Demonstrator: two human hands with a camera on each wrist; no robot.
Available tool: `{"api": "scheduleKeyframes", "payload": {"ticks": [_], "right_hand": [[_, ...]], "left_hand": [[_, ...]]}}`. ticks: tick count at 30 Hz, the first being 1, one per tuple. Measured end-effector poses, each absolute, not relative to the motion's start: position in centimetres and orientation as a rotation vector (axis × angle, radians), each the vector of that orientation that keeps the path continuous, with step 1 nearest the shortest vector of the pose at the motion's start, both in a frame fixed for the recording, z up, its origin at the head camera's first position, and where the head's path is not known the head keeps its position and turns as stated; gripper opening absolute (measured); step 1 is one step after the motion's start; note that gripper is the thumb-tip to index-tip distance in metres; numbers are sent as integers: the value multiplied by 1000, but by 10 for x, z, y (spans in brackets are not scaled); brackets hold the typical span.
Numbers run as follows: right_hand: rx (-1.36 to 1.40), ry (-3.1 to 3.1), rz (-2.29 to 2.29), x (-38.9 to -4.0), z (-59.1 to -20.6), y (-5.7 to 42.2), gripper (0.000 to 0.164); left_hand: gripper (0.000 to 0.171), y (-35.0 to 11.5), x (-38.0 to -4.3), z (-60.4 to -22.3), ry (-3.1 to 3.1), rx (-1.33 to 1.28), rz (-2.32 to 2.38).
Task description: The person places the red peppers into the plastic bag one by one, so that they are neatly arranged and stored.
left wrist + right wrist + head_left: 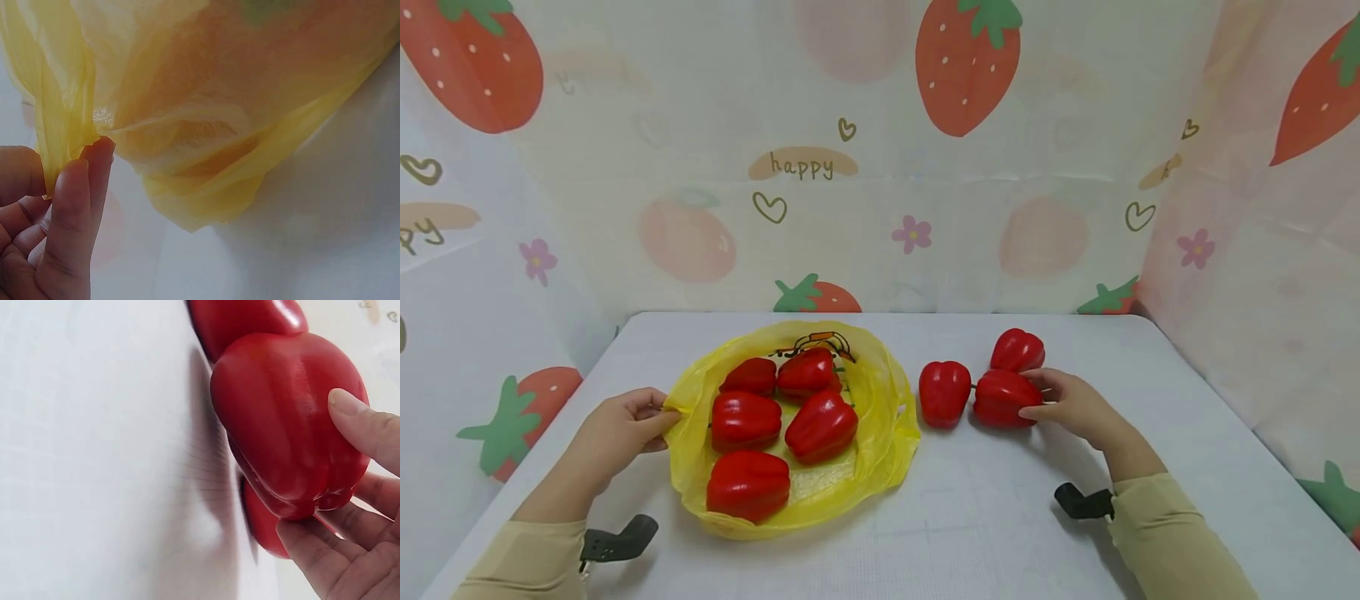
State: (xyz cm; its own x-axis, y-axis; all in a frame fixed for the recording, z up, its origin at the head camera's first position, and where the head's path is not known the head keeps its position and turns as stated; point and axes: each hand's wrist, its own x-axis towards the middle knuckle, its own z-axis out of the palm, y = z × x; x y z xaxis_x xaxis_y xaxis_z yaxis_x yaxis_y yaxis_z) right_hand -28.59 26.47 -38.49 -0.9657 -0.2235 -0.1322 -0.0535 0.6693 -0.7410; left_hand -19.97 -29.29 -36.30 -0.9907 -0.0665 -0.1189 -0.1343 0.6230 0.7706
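Note:
A yellow plastic bag (880,467) lies spread wide on the white table, several red bell peppers (747,421) inside it. My left hand (625,425) pinches the bag's left rim; the left wrist view shows thumb and fingertips on the gathered film (65,125). To the right of the bag, my right hand (1075,408) holds a red bell pepper (1000,398) by its blunt end, thumb on one side and fingers on the other. That pepper (281,419) appears large in the right wrist view, close over the white surface.
Two more red bell peppers stand by the held one: one on its left (944,393), one behind it (1018,350). A fabric backdrop (880,250) printed with strawberries rises behind the table (955,533) and along both sides.

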Motion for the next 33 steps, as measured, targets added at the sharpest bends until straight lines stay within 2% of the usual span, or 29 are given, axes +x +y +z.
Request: {"api": "scheduleKeyframes", "payload": {"ticks": [8,21,33], "right_hand": [[-246,2701,-1170,-288,-372,271,71],[-327,2739,-1231,-280,-343,274,66],[-454,2784,-1214,-288,-323,267,61]], "left_hand": [[39,-292,-200,-363,2764,-172,1313],[38,-291,-201,-362,2758,-175,1314],[36,-291,-200,-361,2756,-174,1301]]}}
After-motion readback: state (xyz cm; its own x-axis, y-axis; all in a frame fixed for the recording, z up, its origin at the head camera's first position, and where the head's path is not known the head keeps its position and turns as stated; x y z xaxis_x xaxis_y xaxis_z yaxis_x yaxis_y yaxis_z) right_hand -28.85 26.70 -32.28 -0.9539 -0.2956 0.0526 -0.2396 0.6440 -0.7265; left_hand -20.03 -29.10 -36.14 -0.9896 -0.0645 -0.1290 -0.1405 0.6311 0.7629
